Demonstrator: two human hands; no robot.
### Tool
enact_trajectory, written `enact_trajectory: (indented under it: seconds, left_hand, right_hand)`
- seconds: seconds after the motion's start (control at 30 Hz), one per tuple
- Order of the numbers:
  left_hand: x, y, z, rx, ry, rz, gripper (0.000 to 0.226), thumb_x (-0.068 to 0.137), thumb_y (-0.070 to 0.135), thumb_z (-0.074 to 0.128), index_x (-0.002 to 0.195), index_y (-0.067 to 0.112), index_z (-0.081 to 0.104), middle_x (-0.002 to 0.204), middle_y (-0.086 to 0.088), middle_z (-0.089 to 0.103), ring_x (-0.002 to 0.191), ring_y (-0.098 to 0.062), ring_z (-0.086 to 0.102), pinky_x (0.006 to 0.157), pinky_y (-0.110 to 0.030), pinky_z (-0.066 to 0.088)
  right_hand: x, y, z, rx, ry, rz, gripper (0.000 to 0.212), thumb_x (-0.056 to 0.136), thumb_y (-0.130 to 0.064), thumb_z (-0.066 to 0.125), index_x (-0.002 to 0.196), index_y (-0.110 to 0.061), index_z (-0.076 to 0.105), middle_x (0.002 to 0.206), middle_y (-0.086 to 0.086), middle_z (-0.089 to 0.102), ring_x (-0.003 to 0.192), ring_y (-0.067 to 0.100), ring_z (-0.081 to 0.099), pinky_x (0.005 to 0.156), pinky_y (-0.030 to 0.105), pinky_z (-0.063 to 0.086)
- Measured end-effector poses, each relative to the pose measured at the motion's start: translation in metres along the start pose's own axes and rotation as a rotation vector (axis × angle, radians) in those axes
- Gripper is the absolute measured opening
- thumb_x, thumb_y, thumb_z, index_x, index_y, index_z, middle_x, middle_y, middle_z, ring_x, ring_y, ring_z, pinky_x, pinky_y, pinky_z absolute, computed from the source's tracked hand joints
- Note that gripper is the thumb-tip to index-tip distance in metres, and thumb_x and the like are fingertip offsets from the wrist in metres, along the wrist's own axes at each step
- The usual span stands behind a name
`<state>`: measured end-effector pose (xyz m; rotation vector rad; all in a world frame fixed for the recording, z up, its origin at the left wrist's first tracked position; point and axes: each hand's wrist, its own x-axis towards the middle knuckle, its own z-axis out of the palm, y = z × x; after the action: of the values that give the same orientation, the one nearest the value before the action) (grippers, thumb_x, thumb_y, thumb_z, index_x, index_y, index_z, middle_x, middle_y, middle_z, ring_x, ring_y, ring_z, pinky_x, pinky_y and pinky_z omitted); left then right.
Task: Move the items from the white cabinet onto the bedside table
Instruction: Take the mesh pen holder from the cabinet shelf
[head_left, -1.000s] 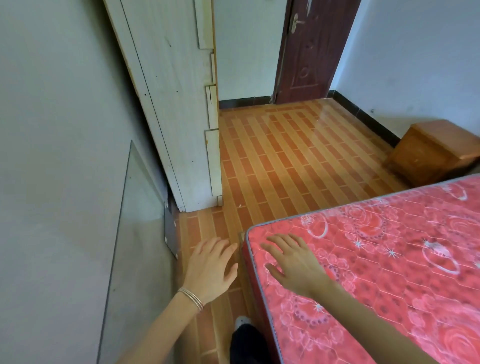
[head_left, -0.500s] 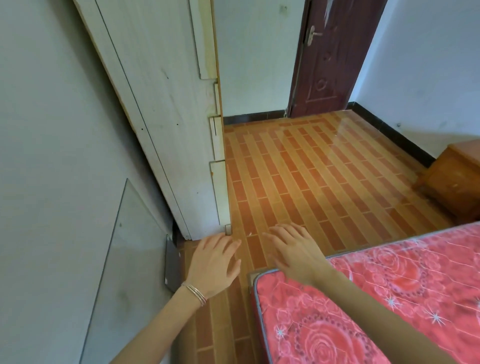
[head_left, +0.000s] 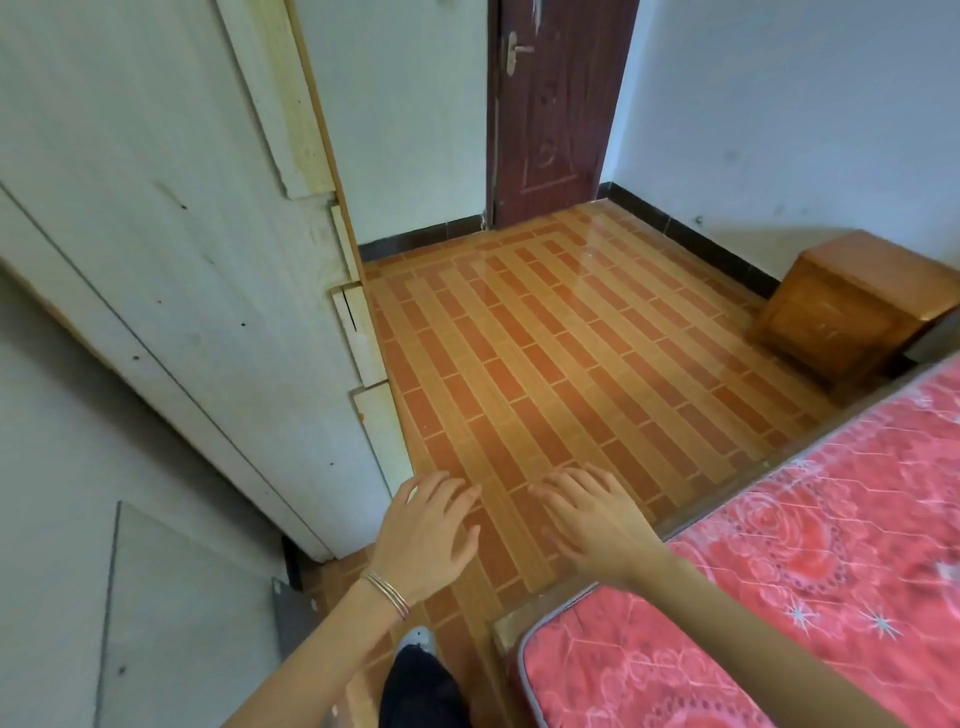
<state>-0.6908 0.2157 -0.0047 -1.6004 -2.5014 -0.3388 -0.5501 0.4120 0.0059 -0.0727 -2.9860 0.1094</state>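
Observation:
The white cabinet (head_left: 171, 270) stands on the left, seen from its side panel; its front and contents are hidden. A wooden bedside table (head_left: 852, 306) sits at the far right against the wall, its top bare. My left hand (head_left: 426, 535), with thin bracelets on the wrist, hovers over the floor near the cabinet's lower corner, fingers straight and empty. My right hand (head_left: 597, 514) hangs beside it, fingers relaxed, holding nothing.
A bed with a red patterned mattress (head_left: 779, 597) fills the lower right. A glass pane (head_left: 171, 623) leans against the left wall. A dark brown door (head_left: 556, 109) is shut at the back. Orange tiled floor (head_left: 571, 353) lies between cabinet, bed and bedside table.
The view has moved forward and turned right; the bed has slid lower right and the bedside table is back in sight. Both hands stay empty and now hang over the floor.

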Motion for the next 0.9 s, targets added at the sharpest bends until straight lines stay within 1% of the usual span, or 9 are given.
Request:
enact_trajectory:
  seconds: [0.13, 0.23, 0.33, 0.4, 0.53, 0.67, 0.77, 0.83, 0.9]
  left_hand:
    - [0.052, -0.064, -0.002, -0.017, 0.015, 0.149, 0.043, 0.083, 0.041, 0.044, 0.111, 0.021, 0.068, 0.105, 0.003, 0.067, 0.103, -0.018, 0.059, 0.089, -0.036, 0.046]
    - [0.089, -0.103, -0.001, -0.023, 0.010, 0.269, 0.043, 0.084, 0.042, 0.045, 0.113, 0.020, 0.068, 0.107, 0.003, 0.067, 0.104, -0.018, 0.059, 0.093, -0.037, 0.042]
    - [0.128, -0.132, 0.002, -0.024, -0.019, 0.342, 0.044, 0.084, 0.042, 0.045, 0.114, 0.019, 0.067, 0.109, 0.000, 0.067, 0.107, -0.021, 0.059, 0.092, -0.041, 0.046]
    - [0.148, -0.143, 0.005, -0.045, -0.039, 0.363, 0.044, 0.086, 0.042, 0.044, 0.115, 0.017, 0.066, 0.110, -0.003, 0.067, 0.108, -0.023, 0.059, 0.091, -0.043, 0.048]
    - [0.183, -0.151, 0.007, -0.080, -0.053, 0.402, 0.046, 0.086, 0.041, 0.042, 0.115, 0.016, 0.067, 0.109, -0.004, 0.068, 0.106, -0.023, 0.060, 0.092, -0.043, 0.048]
    - [0.208, -0.151, 0.014, -0.107, -0.072, 0.399, 0.045, 0.086, 0.041, 0.041, 0.114, 0.017, 0.067, 0.108, -0.002, 0.068, 0.106, -0.022, 0.061, 0.093, -0.042, 0.046]
    - [0.228, -0.155, 0.025, -0.099, -0.099, 0.375, 0.047, 0.087, 0.043, 0.040, 0.118, 0.018, 0.065, 0.112, -0.002, 0.067, 0.108, -0.021, 0.059, 0.094, -0.042, 0.046]
    - [0.243, -0.158, 0.033, -0.095, -0.115, 0.366, 0.048, 0.087, 0.043, 0.039, 0.119, 0.019, 0.064, 0.113, -0.001, 0.066, 0.109, -0.021, 0.059, 0.094, -0.042, 0.047]
    - [0.264, -0.159, 0.040, -0.084, -0.108, 0.355, 0.048, 0.086, 0.044, 0.039, 0.117, 0.019, 0.066, 0.111, -0.001, 0.067, 0.107, -0.020, 0.060, 0.092, -0.042, 0.048]
  right_hand:
    - [0.062, 0.006, -0.001, -0.014, -0.002, 0.093, 0.049, 0.076, -0.040, 0.058, 0.122, -0.022, 0.052, 0.116, -0.002, 0.060, 0.109, 0.020, 0.056, 0.092, 0.045, 0.046]
    - [0.098, 0.008, -0.003, -0.028, 0.010, 0.155, 0.046, 0.080, -0.041, 0.053, 0.122, -0.023, 0.053, 0.117, -0.002, 0.059, 0.111, 0.019, 0.054, 0.094, 0.044, 0.045]
    - [0.124, 0.014, -0.005, -0.038, 0.027, 0.201, 0.045, 0.083, -0.041, 0.049, 0.123, -0.022, 0.053, 0.119, -0.002, 0.059, 0.113, 0.019, 0.054, 0.095, 0.045, 0.044]
    - [0.134, 0.018, -0.006, -0.041, 0.025, 0.238, 0.045, 0.083, -0.042, 0.046, 0.122, -0.022, 0.054, 0.120, -0.001, 0.059, 0.113, 0.018, 0.054, 0.096, 0.045, 0.043]
    - [0.151, 0.027, -0.011, -0.056, 0.016, 0.316, 0.050, 0.081, -0.044, 0.041, 0.122, -0.021, 0.056, 0.119, 0.000, 0.060, 0.111, 0.019, 0.055, 0.096, 0.046, 0.043]
    - [0.160, 0.042, -0.008, -0.054, -0.011, 0.388, 0.051, 0.081, -0.042, 0.038, 0.125, -0.021, 0.053, 0.124, 0.002, 0.057, 0.112, 0.019, 0.055, 0.096, 0.046, 0.043]
    - [0.170, 0.059, 0.001, -0.045, -0.032, 0.403, 0.052, 0.081, -0.042, 0.039, 0.126, -0.021, 0.051, 0.126, 0.003, 0.055, 0.112, 0.020, 0.055, 0.096, 0.046, 0.043]
    - [0.178, 0.076, 0.009, -0.051, -0.041, 0.394, 0.050, 0.082, -0.042, 0.044, 0.127, -0.021, 0.050, 0.127, 0.002, 0.054, 0.113, 0.019, 0.054, 0.097, 0.045, 0.043]
    - [0.188, 0.099, 0.014, -0.049, -0.045, 0.381, 0.049, 0.082, -0.041, 0.055, 0.128, -0.022, 0.050, 0.128, 0.000, 0.054, 0.113, 0.019, 0.053, 0.099, 0.045, 0.042]
